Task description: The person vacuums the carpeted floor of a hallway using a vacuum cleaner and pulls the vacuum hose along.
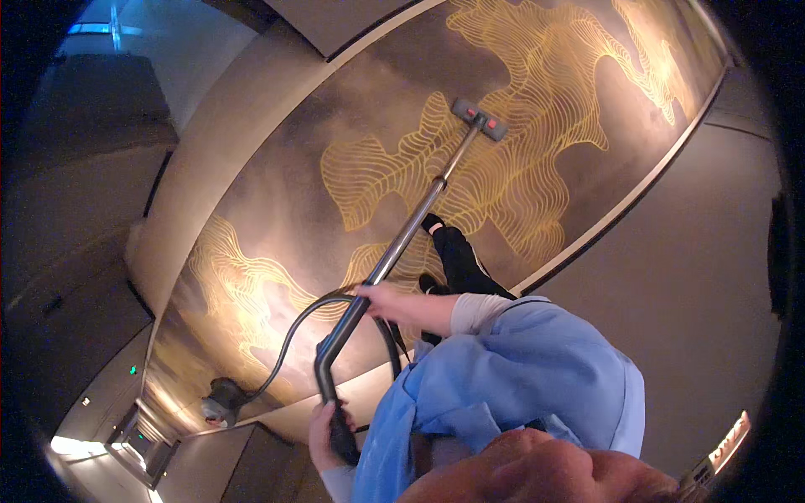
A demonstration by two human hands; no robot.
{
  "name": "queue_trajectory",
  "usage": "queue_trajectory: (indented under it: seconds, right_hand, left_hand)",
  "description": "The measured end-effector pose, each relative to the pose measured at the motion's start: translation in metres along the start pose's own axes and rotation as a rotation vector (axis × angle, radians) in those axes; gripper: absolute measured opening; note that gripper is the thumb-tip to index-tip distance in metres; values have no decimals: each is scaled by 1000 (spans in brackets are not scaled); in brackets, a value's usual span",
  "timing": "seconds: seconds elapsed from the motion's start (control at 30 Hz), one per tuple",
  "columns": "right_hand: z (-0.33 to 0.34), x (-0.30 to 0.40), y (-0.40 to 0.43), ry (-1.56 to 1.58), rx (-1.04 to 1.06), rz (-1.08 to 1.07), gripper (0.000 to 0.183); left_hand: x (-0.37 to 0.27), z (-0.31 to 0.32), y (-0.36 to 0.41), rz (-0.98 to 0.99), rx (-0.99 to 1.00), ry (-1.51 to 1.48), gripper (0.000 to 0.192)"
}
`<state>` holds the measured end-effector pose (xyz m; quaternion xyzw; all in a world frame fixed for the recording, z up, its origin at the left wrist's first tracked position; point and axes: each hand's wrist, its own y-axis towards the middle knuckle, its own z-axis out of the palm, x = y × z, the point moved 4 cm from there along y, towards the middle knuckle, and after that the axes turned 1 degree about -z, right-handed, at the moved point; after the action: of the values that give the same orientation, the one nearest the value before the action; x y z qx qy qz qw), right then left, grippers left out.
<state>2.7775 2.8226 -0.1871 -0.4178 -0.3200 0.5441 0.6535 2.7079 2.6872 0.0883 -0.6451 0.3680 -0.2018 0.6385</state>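
My left hand [328, 429] grips the bent black handle of a vacuum cleaner wand [401, 244], low in the view near my body. Farther along, my right hand [385, 300] is closed around the top of the metal tube. The wand slants up and right to a grey floor nozzle [479, 119] with two red parts, resting on a patterned carpet [383, 104]. A dark ribbed hose [290, 333] loops from beside the wand down to the vacuum cleaner's body [224, 397], at left on the carpet.
My feet in black shoes [431, 221] stand right of the wand. A grey wall [654, 251] runs along the right, edged by a pale border [635, 192]. Another wall [82, 195] bounds the left side. A lit corridor [141, 434] recedes at lower left.
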Motion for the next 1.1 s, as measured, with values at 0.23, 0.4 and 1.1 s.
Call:
queue_trajectory:
  seconds: [0.23, 0.4, 1.1]
  right_hand:
    - [-77, 215, -35, -129, -108, -343, 20]
    - [-122, 118, 22, -59, -237, -503, 13]
    - [-161, 24, -64, 247, -154, -388, 18]
  left_hand:
    - [-5, 179, 94, 134, 214, 248, 33]
    - [3, 104, 64, 130, 170, 432, 31]
    - [56, 77, 6, 158, 150, 617, 31]
